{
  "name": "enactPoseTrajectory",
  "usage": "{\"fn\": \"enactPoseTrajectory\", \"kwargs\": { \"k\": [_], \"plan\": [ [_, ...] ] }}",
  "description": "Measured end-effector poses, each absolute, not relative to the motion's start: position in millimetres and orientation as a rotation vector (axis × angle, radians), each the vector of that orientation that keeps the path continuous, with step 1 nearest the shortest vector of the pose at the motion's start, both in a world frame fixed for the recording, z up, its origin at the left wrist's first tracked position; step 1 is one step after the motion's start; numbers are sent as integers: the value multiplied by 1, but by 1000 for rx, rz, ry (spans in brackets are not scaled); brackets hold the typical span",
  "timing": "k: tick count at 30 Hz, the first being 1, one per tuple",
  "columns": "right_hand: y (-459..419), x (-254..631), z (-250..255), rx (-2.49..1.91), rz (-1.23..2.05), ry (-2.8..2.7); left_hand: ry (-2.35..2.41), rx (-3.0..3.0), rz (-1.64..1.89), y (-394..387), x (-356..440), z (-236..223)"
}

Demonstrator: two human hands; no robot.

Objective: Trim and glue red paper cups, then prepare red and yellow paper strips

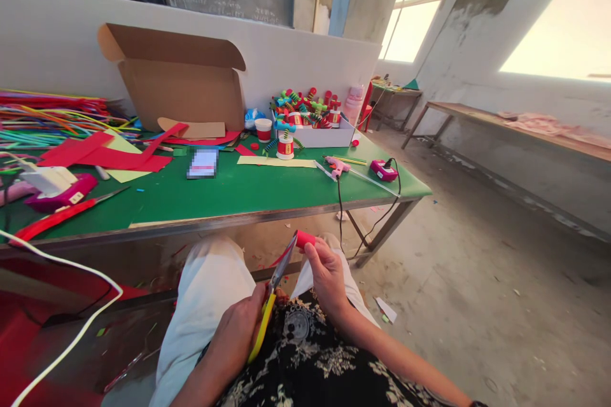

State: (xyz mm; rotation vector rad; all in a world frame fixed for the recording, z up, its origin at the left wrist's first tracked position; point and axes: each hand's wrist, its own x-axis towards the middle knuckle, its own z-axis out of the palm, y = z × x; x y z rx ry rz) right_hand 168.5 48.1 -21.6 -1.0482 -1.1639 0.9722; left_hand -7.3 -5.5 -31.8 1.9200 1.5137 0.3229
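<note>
Above my lap, my left hand [233, 336] is wrapped round yellow-handled scissors [267, 327]. Their metal blades point up and away, meeting the edge of a red strip of paper [304, 240]. That strip looks curled, and my right hand [327, 272] pinches it between thumb and fingers. A thin red sliver hangs to the left of the blades. Whether the blades are fully closed cannot be made out.
On the green table [162, 203] lie a pink glue gun [338, 166], a pale yellow strip [277, 162], red-handled scissors [57, 219] and red paper sheets [95, 149]. Behind them stand a decorated paper cup [285, 147], a white box [324, 135] of crafted figures and an open cardboard box [184, 92].
</note>
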Motion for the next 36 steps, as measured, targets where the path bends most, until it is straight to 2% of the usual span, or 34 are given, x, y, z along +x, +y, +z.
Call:
{"fn": "enactPoseTrajectory", "kwargs": {
  "k": [11, 27, 36],
  "plan": [
    [49, 174, -17, -1087, 806, -1287, 1462, 1908, 456, -8, -9, -58],
    [47, 174, -29, -1018, 653, -1426, 1452, 1917, 494, -8, -8, -53],
    [47, 174, -29, -1052, 736, -1372, 1456, 1842, 608, -9, -8, -63]
  ]
}}
